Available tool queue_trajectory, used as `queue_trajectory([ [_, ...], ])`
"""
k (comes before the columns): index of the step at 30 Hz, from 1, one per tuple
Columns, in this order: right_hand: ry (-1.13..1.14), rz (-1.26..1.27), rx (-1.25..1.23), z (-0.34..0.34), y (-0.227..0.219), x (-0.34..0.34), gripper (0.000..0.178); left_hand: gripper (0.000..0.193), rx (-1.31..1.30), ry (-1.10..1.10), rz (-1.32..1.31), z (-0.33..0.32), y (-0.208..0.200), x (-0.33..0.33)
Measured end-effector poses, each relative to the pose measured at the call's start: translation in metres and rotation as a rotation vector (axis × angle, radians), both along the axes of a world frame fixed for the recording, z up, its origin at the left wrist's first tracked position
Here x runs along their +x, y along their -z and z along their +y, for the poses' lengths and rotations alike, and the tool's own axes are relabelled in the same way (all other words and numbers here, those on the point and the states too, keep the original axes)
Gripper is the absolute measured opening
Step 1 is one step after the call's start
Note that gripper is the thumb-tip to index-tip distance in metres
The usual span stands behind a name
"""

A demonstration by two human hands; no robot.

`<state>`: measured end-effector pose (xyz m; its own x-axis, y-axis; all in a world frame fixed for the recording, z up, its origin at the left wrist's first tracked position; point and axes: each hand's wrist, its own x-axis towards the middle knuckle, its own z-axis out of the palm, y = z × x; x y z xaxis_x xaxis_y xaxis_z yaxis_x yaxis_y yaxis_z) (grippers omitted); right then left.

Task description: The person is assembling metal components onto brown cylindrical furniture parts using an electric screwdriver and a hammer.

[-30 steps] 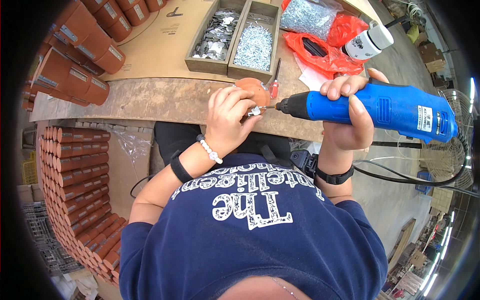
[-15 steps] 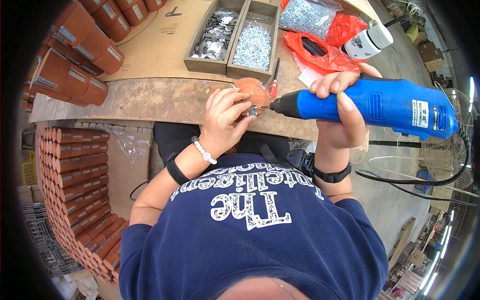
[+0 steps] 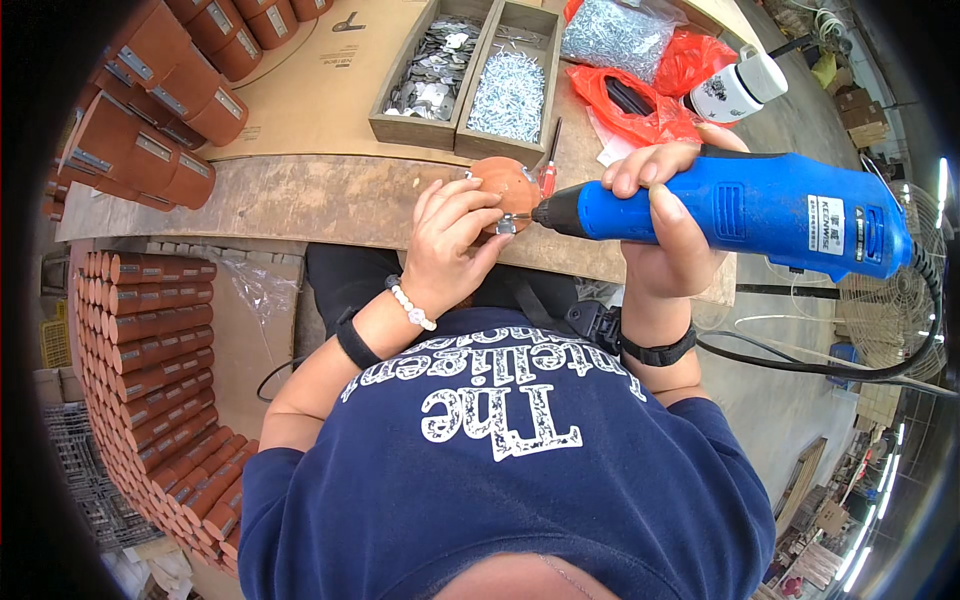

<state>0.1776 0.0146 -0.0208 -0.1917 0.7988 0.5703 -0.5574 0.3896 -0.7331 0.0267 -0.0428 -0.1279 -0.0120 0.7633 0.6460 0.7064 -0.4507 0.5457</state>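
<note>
Hands (image 3: 455, 240) press blue driver (image 3: 740, 215) onto terracotta piece (image 3: 505, 188).

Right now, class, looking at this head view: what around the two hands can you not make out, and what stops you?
- Drill bit tip: too small, and the left hand covers where it meets the brown disc.
- Small metal piece at the disc's edge: too small to tell its kind.
- Underside of the disc: hidden by the disc and bench.
- Drill grip under the right hand: covered by its fingers.
- Drill cord's end: runs off the right edge.
</note>
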Motion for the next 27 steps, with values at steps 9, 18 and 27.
queue_trajectory([
  [9, 0.033, -0.136, 0.072, -0.002, 0.002, -0.006, 0.053, 0.025, 0.024, 0.014, -0.028, 0.001, 0.002, 0.000],
  [18, 0.009, -0.181, 0.134, -0.002, 0.000, -0.012, 0.052, 0.025, 0.023, 0.019, -0.047, 0.002, 0.002, 0.000],
  [27, 0.002, -0.290, 0.166, -0.002, -0.001, -0.017, 0.053, 0.026, 0.048, 0.034, -0.056, 0.003, 0.004, -0.001],
])
